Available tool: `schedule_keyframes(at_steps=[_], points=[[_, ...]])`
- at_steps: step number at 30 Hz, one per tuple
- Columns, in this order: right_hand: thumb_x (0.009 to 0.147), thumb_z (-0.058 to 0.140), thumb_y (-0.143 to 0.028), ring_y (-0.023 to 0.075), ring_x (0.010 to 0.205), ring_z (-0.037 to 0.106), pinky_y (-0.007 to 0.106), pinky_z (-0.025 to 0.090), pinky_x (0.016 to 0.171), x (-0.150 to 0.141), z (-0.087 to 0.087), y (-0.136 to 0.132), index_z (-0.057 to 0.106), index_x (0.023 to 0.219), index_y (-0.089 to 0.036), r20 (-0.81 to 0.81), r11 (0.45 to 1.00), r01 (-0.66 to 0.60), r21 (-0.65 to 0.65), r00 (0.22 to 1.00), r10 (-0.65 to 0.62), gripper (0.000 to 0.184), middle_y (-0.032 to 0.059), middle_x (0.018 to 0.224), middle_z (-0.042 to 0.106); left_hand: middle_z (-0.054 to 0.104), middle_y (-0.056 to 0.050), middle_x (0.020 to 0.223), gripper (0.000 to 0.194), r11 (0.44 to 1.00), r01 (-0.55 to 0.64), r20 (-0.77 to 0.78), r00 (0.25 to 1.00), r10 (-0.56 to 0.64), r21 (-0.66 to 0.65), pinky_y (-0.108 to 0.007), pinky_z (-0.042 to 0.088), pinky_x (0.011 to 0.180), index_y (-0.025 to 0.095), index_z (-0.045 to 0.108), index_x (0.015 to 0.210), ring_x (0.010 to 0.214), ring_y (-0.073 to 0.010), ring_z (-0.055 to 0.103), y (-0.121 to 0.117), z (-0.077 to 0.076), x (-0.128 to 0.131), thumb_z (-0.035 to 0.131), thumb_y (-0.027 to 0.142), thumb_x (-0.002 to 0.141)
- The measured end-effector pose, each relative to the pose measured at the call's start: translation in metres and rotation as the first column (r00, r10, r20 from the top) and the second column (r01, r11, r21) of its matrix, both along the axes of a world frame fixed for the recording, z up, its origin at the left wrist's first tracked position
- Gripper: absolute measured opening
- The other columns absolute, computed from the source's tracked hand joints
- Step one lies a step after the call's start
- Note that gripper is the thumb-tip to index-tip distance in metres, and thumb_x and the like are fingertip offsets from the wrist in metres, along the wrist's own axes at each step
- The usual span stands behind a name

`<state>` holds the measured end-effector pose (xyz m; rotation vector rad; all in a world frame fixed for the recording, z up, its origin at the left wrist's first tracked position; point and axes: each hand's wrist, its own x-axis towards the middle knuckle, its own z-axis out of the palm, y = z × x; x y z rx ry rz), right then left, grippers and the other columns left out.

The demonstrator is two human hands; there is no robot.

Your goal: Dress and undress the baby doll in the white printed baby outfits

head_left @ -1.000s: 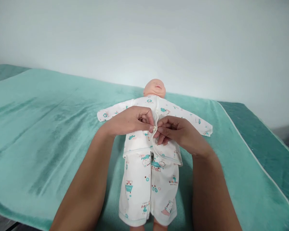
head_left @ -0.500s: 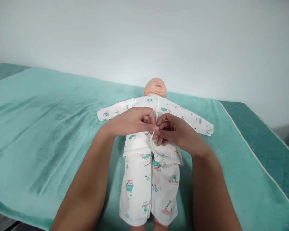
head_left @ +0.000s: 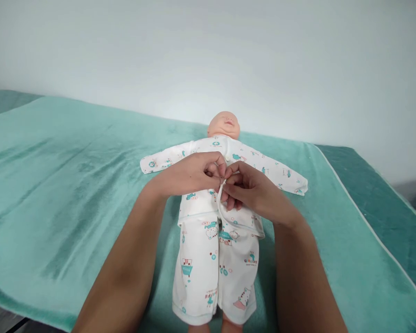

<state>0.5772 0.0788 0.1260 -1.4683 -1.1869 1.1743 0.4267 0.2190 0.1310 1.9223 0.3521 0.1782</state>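
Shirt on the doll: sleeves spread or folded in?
Spread. The picture-left sleeve and picture-right sleeve stretch outward to opposite sides, over the green cloth.

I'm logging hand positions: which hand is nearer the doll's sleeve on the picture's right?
Right. The right hand is just below that sleeve in the picture, at the shirt's front edge; the left hand is farther off, left of that edge.

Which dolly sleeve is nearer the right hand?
The sleeve at picture right, just beyond the right hand; the other sleeve is at picture left, beyond the left hand.
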Motion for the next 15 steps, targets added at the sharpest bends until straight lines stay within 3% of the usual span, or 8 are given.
schedule_keyframes(at_steps=[15], points=[[0.087, 0.056, -0.013, 0.0097, 0.059, 0.064, 0.020, 0.048, 0.053, -0.0004, 0.0022, -0.0013, 0.049, 0.102, -0.024, -0.011, 1.000, -0.028, 0.009, 1.000, 0.029, 0.019, -0.0052, 0.072, 0.067, 0.053, 0.003, 0.070, 0.012, 0.997, -0.020, -0.019, 1.000, 0.022, 0.068, -0.024, 0.034, 0.052, 0.023, 0.053, 0.080, 0.062, -0.0109, 0.046, -0.0043, 0.0060, 0.0001, 0.058, 0.016, 0.072]])
